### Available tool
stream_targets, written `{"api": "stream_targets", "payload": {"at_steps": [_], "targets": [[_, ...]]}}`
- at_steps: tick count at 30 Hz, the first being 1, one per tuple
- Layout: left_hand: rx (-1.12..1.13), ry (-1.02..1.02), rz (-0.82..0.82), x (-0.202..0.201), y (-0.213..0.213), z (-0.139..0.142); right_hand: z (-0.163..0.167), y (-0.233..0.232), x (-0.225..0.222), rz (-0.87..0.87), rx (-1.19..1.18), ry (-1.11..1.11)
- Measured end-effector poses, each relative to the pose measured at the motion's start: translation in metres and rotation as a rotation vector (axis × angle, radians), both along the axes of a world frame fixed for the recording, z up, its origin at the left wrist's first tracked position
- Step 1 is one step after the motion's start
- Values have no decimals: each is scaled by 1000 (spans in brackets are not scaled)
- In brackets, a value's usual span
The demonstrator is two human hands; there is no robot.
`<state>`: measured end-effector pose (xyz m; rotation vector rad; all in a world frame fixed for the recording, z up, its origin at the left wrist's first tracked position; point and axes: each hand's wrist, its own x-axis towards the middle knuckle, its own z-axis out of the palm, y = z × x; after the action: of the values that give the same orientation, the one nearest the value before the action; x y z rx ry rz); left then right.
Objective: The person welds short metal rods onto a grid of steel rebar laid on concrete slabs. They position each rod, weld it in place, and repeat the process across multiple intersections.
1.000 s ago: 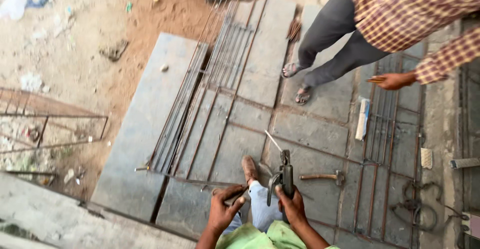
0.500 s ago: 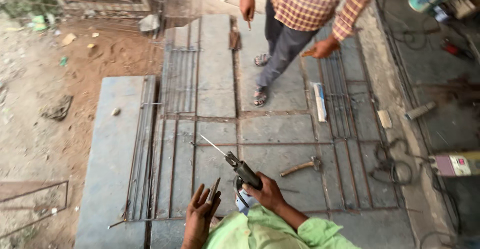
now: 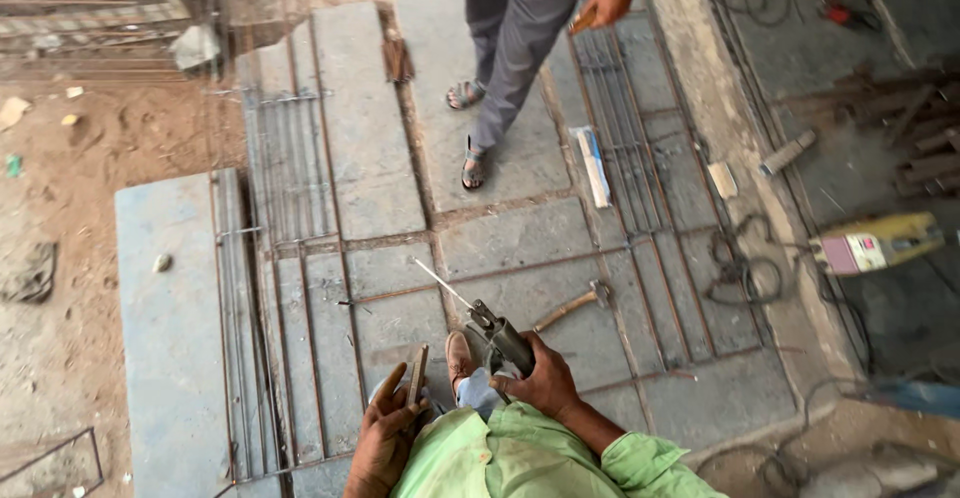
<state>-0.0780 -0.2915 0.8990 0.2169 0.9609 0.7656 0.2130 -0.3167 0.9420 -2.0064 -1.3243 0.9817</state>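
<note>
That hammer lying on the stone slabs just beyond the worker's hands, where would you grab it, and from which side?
Probably by the wooden handle, near its free end. The hammer lies flat on the slabs, head pointing away toward the standing person, handle slanting back toward the right hand, which already holds a welding holder. Coming from above, on the near side, looks easiest.

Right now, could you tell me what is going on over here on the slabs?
A person in a green shirt crouches over a frame of thin metal rods laid flat on stone slabs. The right hand grips a welding electrode holder with its rod pointing up and left. The left hand holds a small flat dark piece upright. A hammer lies on the slab just beyond. Another person in grey trousers and sandals stands farther off on the slabs.
</note>
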Motion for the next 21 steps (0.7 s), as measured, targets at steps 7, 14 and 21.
{"api": "stream_targets", "payload": {"at_steps": [7, 14, 21], "targets": [[27, 59, -280, -2, 40, -7, -10, -3, -8, -237, -77, 64], [140, 155, -435, -42, 98, -15, -17, 29, -59, -481, -117, 8], [395, 343, -505, -92, 161, -41, -8, 77, -99, -455, 19, 232]]}}
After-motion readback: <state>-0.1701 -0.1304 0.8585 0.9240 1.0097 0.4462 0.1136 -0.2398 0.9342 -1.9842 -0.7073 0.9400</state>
